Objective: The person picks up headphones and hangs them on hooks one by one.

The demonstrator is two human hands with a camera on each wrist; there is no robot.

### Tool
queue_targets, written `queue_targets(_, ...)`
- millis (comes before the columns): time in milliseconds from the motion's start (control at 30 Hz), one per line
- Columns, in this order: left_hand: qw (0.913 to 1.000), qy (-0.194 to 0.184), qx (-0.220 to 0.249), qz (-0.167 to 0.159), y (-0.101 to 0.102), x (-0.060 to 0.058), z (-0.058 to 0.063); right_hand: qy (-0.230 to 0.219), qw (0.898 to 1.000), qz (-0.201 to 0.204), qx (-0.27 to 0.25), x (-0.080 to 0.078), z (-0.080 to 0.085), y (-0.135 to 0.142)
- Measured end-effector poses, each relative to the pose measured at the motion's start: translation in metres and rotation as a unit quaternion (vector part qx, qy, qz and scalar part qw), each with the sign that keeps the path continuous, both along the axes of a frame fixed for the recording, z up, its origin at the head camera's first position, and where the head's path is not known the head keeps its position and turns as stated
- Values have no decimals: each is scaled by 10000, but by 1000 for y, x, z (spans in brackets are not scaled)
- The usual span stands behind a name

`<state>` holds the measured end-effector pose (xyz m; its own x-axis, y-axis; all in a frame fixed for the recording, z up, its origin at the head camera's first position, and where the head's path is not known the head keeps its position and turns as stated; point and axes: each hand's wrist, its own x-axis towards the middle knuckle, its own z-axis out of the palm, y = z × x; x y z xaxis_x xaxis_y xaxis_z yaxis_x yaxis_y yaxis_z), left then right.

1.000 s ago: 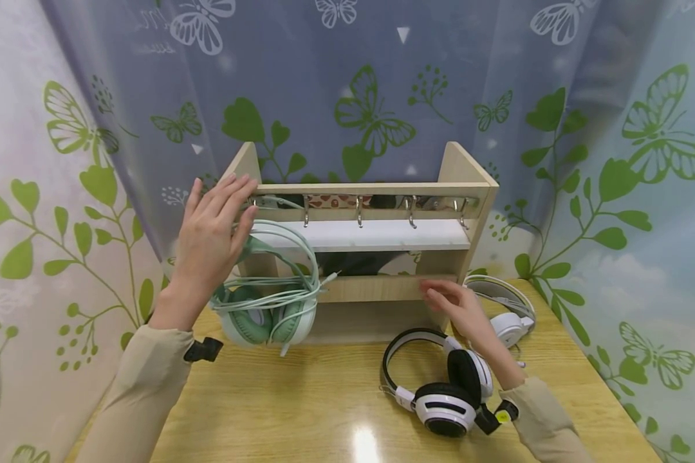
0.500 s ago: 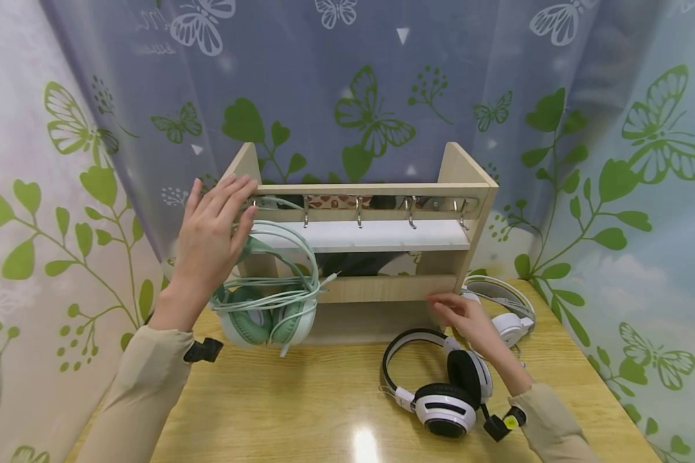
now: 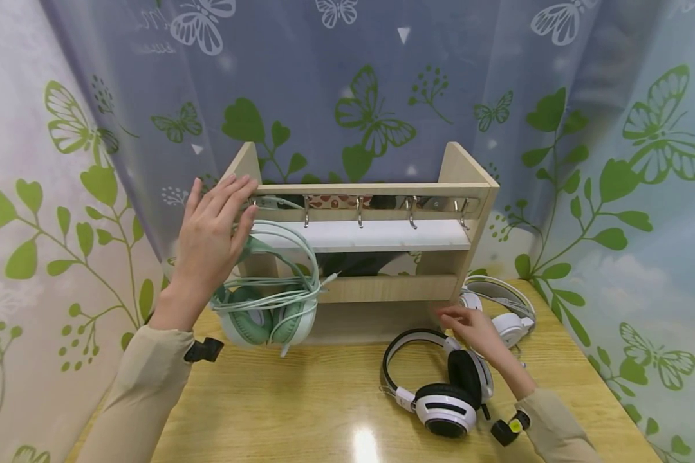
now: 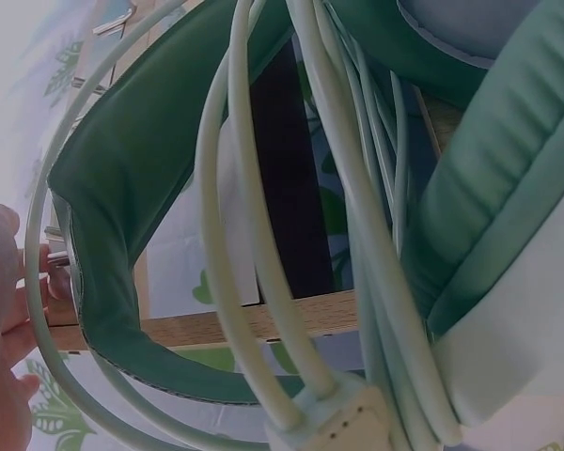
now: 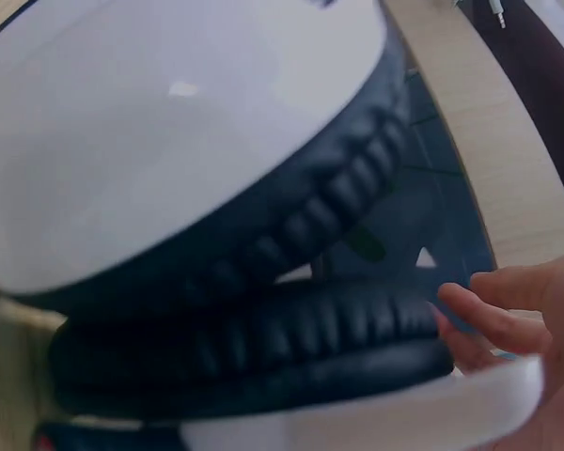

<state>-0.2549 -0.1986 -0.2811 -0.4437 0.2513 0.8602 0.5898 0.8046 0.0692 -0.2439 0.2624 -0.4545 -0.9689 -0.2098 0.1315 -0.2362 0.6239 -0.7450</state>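
Note:
My left hand (image 3: 208,235) rests on the top left corner of the wooden rack (image 3: 376,189), fingers straight. Below it, mint-green headphones (image 3: 294,325) hang at the rack's left end, their cable looped around them. The left wrist view is filled by their green headband (image 4: 150,132) and cable, with my fingertips at its left edge. My right hand (image 3: 476,333), fingers loosely bent and holding nothing, hovers above black-and-white headphones (image 3: 444,411) lying on the table. In the right wrist view, the white ear cup (image 5: 169,141) looms large beside my fingers.
Several metal hooks (image 3: 359,212) line the rack's upper rail, above a white shelf (image 3: 376,236). White headphones (image 3: 508,328) lie on the wooden table (image 3: 289,411) right of the rack. A patterned curtain (image 3: 324,96) stands behind.
My right hand has moved down and slightly right, from the rack's lower rail toward the black-and-white headphones. The left hand and the mint-green headphones stay where they were.

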Motion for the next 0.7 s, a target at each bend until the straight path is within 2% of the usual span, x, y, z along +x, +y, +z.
queue_targets(300,10000,24,20,0,0,0,0,86,9979,-130,630,1,-9,7)
queue_targets(467,10000,37,28,-24,1,0,1,-263,9965,-163,772,1,-12,11)
queue_targets(633,10000,53,26,-34,1,-1,1,-411,9925,49,1155,-1,-15,15)
queue_targets(700,10000,53,22,-30,1,-1,1,-525,9919,153,1144,-2,-17,16)
